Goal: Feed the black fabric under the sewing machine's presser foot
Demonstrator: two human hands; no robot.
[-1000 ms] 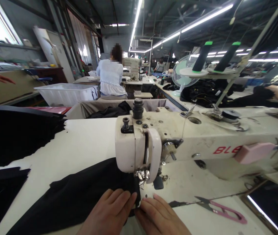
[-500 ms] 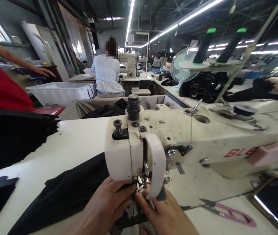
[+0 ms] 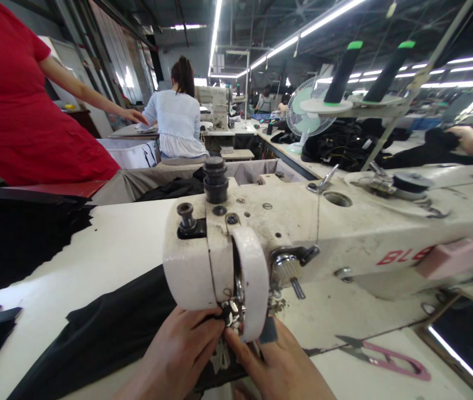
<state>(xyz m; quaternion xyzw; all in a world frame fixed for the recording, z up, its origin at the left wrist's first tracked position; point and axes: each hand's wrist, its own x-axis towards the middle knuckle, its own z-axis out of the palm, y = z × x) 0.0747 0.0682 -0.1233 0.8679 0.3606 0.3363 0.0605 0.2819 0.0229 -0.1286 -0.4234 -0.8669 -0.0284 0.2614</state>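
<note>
A white sewing machine fills the middle, its head right above my fingers. Black fabric runs from the left side of the tabletop to the metal presser foot. My left hand pinches the fabric just left of the foot, fingers close together. On the near right side, my right hand has its index finger close to the foot and its other fingers curled at the cloth. The machine's curved white guard partly covers this hand. The cloth under both palms is mostly hidden.
Pink-handled thread snips lie to the right. More black fabric lies at left. Behind stand a cloth-lined bin, a fan and two dark thread cones. A person in red stands at left; another sits ahead.
The view has shifted slightly, so the machine sits a little further left. The person in red has moved right, arm stretched toward the seated person. My hands stay at the presser foot.
</note>
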